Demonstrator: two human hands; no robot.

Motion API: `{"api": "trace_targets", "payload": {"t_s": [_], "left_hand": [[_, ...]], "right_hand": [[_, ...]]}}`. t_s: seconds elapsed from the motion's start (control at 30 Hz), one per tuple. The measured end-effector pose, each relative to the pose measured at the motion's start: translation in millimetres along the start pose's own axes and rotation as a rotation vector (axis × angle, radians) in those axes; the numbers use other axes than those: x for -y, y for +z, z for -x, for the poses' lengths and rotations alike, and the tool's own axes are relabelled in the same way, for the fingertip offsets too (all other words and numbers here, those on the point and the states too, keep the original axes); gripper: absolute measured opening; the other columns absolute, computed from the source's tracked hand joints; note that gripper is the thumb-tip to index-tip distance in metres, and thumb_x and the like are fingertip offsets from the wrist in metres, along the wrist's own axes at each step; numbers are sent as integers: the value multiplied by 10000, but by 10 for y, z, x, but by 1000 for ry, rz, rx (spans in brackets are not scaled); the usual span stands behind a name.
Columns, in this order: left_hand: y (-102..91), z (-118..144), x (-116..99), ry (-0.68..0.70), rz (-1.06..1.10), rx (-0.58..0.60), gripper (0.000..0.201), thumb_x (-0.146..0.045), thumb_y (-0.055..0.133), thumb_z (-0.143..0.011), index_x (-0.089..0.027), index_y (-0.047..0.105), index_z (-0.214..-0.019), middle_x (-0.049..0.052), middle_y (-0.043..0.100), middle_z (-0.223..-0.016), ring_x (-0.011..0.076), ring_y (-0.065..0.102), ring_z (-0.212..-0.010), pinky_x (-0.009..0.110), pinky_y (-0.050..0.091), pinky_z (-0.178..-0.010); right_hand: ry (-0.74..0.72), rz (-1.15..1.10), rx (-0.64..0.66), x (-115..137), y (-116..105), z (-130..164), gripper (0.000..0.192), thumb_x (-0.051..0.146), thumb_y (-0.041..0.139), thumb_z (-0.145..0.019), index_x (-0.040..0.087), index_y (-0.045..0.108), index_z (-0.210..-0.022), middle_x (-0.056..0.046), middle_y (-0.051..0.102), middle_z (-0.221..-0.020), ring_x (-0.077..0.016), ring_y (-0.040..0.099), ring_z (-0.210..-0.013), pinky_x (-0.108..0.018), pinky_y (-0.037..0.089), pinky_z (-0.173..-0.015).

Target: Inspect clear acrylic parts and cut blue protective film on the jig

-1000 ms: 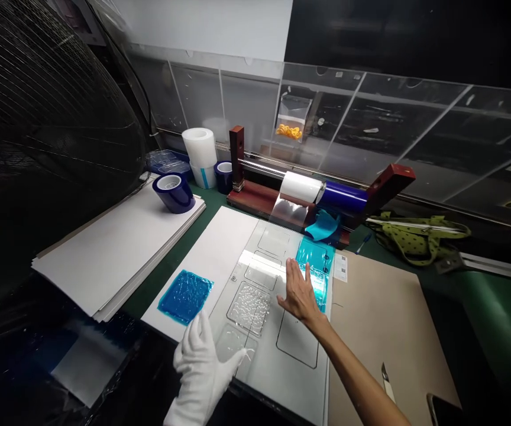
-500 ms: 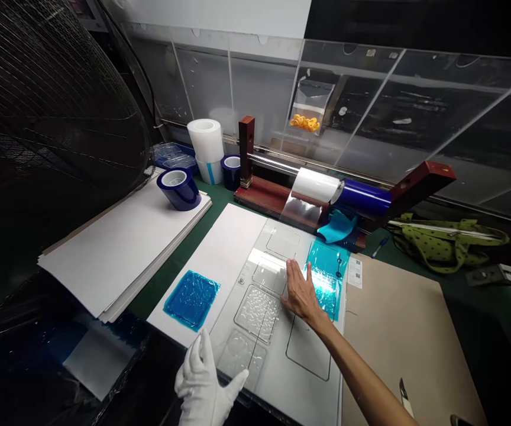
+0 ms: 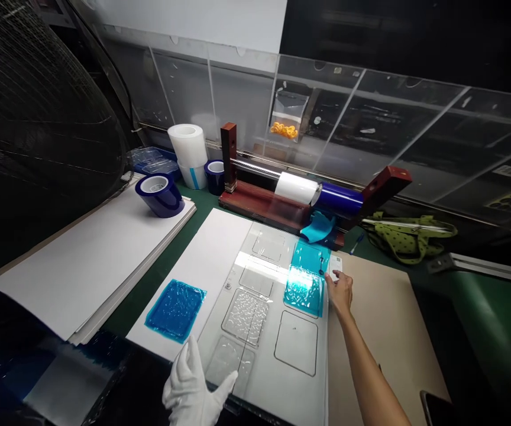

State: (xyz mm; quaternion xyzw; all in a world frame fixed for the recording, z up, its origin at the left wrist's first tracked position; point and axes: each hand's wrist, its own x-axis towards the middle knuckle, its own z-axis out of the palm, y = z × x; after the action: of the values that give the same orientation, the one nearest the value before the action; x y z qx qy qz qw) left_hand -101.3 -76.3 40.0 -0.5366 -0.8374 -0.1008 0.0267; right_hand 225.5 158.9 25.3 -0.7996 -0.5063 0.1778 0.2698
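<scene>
Centrally, your bare right hand [image 3: 340,291] rests at the right edge of the white panel [image 3: 220,248], fingertips pressed together on the corner of the cyan film strip [image 3: 305,278], which lies on the panel's right side. Your gloved left hand [image 3: 192,390] hovers at the panel's near edge, fingers spread, holding nothing, just beside the clear embossed squares [image 3: 245,309]. A blue film square [image 3: 174,302] lies on the panel's left part. Beyond, a dispenser [image 3: 309,198] carries white and blue rolls; a blue tape roll [image 3: 158,194] sits on stacked white sheets [image 3: 82,260] on the desk.
</scene>
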Motion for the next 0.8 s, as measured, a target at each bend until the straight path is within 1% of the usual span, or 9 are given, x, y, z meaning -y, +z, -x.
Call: {"api": "trace_targets", "payload": {"t_s": [0.1,0.2,0.27,0.33,0.43,0.63,0.67,0.73,0.8], "left_hand": [[-27,14,-36,15,16,30,1074,-727,463,-675,-50,133,-1442,231,419,-1283,350,464,-1112,444,425,-823],[-42,27,-44,11,27,62,1056,-713,468,-673,-50,161,-1436,223,408,-1298,349,458,-1129,446,429,-837],[-38,39,-37,-4,33,87,1036,-699,464,-679,-54,174,-1435,217,410,-1299,350,460,-1130,445,436,-830],[-33,54,-33,-13,45,95,1031,-690,466,-678,-51,179,-1434,219,411,-1299,354,462,-1131,446,437,-830],[-49,83,-62,-12,71,99,1023,-675,478,-680,-50,183,-1434,221,402,-1315,352,458,-1144,444,430,-846],[-149,134,-174,-38,132,125,1008,-667,504,-658,-32,269,-1405,232,441,-1281,346,511,-1086,457,437,-845],[-153,149,-184,-57,162,130,1010,-665,512,-648,-34,280,-1401,230,440,-1284,347,519,-1082,460,442,-842],[-141,195,-200,-113,270,154,1000,-654,536,-627,-59,302,-1396,211,438,-1293,348,524,-1092,467,453,-848],[-110,257,-226,-185,482,210,960,-629,559,-625,-102,319,-1390,172,453,-1287,321,533,-1098,457,456,-880]], "right_hand": [[43,-51,56,-122,-24,-234,543,601,510,-706,114,656,-898,-155,587,-960,-276,601,-824,-380,448,-753],[47,-140,129,-114,-10,-326,480,628,538,-703,157,629,-670,-75,606,-710,-255,594,-769,-334,439,-695],[52,-198,160,-92,-18,-327,463,616,543,-733,168,598,-629,-40,588,-629,-235,586,-725,-327,434,-666],[57,-255,188,-75,-42,-306,411,555,555,-788,160,596,-685,-13,594,-659,-189,581,-699,-316,444,-662],[69,-338,251,-51,-78,-266,302,440,564,-858,141,602,-842,5,613,-801,-131,584,-712,-301,479,-677],[174,-477,340,-24,-71,-109,275,371,554,-886,148,563,-1048,-28,618,-942,-128,605,-754,-309,520,-678],[194,-503,337,-37,-69,-42,316,376,588,-859,150,540,-1075,-32,622,-941,-140,614,-761,-321,523,-689],[223,-563,334,-80,-79,158,506,394,693,-747,149,469,-1130,-44,638,-925,-181,636,-795,-349,529,-728],[247,-627,349,-135,-109,452,732,415,772,-615,142,389,-1175,-60,656,-912,-223,654,-839,-369,529,-773]]}}
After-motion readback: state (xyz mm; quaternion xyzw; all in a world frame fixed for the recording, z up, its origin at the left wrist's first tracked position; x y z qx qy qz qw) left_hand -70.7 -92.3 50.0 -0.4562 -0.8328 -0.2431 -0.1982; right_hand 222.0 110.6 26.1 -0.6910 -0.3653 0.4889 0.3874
